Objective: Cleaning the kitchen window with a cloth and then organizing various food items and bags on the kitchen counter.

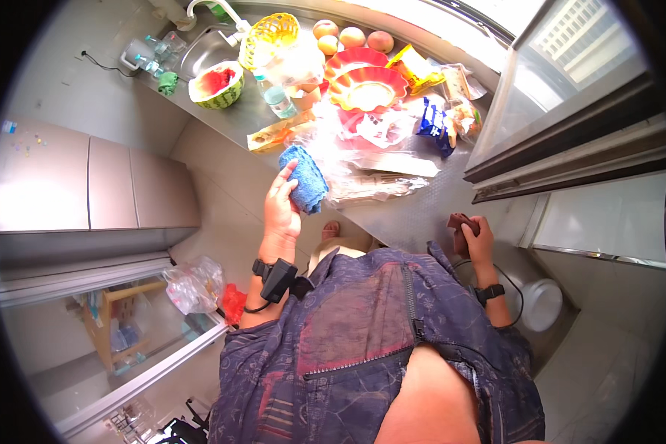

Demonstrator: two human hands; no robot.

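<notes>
A folded blue terry cloth [304,178] is gripped in my left hand [284,202], raised before the counter's front edge. My right hand [479,240] grips a bunched brown cloth [458,230] beside the right end of the steel counter [416,216]. Nearest to the blue cloth lie a long yellow-orange package [277,133] and clear plastic wrapping with pale contents [377,186]. Two red fluted bowls stand further back; the front bowl [368,89] catches strong glare. A plastic bottle [279,101] stands left of them.
A cut watermelon [216,86] sits near the sink [202,53], left of a yellow basket [269,39]. Several peaches [352,37] line the back. Yellow [416,69] and blue [437,126] snack packets lie right. An open window sash [560,94] juts over the right side.
</notes>
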